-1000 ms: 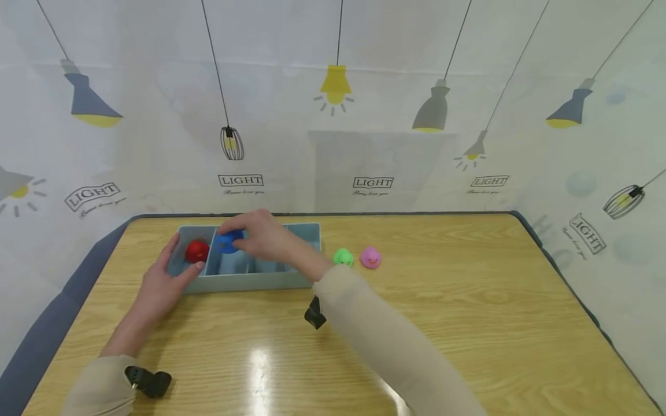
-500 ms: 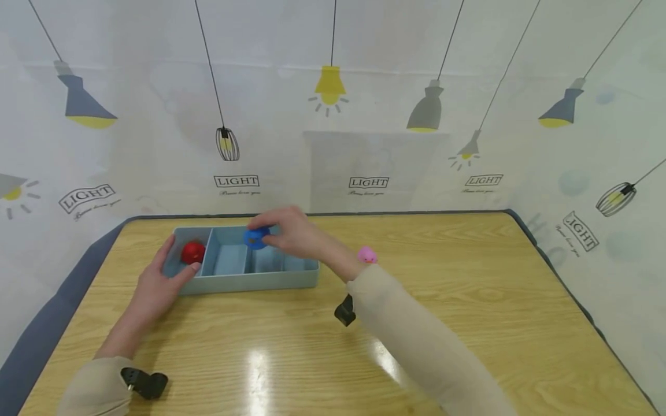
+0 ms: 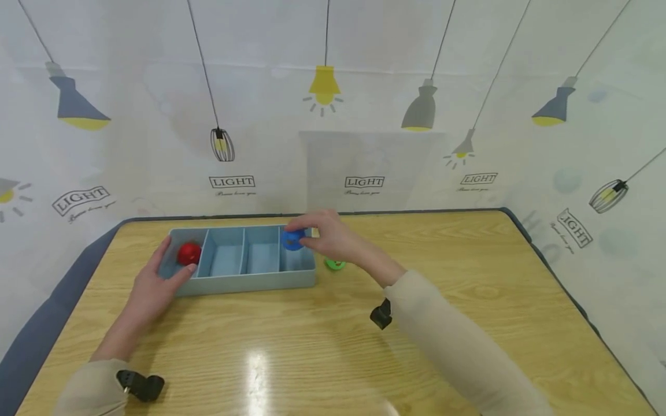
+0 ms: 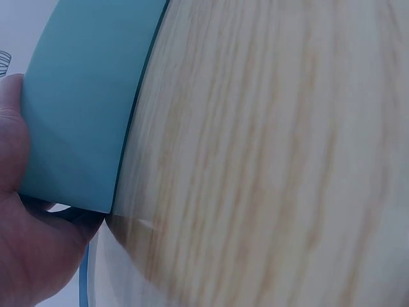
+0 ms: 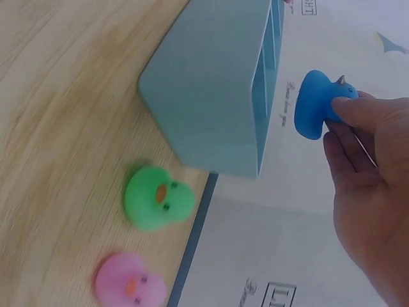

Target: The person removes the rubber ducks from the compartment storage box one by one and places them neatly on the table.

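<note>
My right hand (image 3: 335, 238) pinches a blue rubber duck (image 5: 313, 105) between thumb and fingers. In the head view it overlaps the rightmost compartment of a light blue divided box (image 3: 244, 282); the right wrist view shows it raised above the rim. A round red toy (image 3: 189, 253) lies in the leftmost compartment. My left hand (image 3: 152, 289) grips that end of the box, thumb at the front rim and fingers along the end wall. Just right of the box stands a green rubber duck (image 5: 156, 198). Beside it is a pink rubber duck (image 5: 130, 281), hidden behind my right hand in the head view.
The box stands on a wood-grain table (image 3: 291, 341) near its back edge. Behind the table rises a white backdrop (image 3: 260, 115) printed with hanging lamps. Black wrist cameras (image 3: 140, 386) sit on both sleeves.
My right hand has carried the blue duck rightward over the box, from the second compartment to the rightmost one. The left hand keeps its grip on the box's left end.
</note>
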A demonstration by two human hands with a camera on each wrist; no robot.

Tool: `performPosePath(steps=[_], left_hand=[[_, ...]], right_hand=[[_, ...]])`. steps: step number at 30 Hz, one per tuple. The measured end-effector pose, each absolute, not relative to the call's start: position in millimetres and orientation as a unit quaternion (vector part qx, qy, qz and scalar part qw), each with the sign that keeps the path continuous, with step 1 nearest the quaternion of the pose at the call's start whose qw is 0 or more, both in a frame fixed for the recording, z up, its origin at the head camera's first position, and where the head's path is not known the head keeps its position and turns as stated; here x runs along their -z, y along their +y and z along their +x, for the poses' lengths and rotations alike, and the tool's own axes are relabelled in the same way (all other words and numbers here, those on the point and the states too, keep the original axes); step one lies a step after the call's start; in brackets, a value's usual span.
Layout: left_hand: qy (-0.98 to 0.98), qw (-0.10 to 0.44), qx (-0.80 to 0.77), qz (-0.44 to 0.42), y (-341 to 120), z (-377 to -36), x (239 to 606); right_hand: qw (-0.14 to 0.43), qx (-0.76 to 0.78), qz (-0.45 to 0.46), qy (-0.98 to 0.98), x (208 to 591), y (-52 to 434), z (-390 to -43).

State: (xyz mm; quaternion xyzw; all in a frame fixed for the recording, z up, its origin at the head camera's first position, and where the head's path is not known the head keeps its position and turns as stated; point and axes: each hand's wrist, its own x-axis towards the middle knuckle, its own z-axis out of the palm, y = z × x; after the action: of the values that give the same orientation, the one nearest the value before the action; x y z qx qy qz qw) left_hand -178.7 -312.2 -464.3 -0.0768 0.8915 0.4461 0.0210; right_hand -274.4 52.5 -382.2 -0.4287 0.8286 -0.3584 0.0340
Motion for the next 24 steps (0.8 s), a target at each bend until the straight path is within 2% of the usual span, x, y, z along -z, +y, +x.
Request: performPosePath(steps=[10,24], left_hand=[[0.888,0.016,-0.454,-0.068,-312,-179,467],[0.896,0.018,-0.438,-0.073,-310,-176,462]], right_hand=[[-0.002,0.354,-0.391,0.85,393,117,-279],[0.016,0.354,-0.311,0.882,410,191,-275]])
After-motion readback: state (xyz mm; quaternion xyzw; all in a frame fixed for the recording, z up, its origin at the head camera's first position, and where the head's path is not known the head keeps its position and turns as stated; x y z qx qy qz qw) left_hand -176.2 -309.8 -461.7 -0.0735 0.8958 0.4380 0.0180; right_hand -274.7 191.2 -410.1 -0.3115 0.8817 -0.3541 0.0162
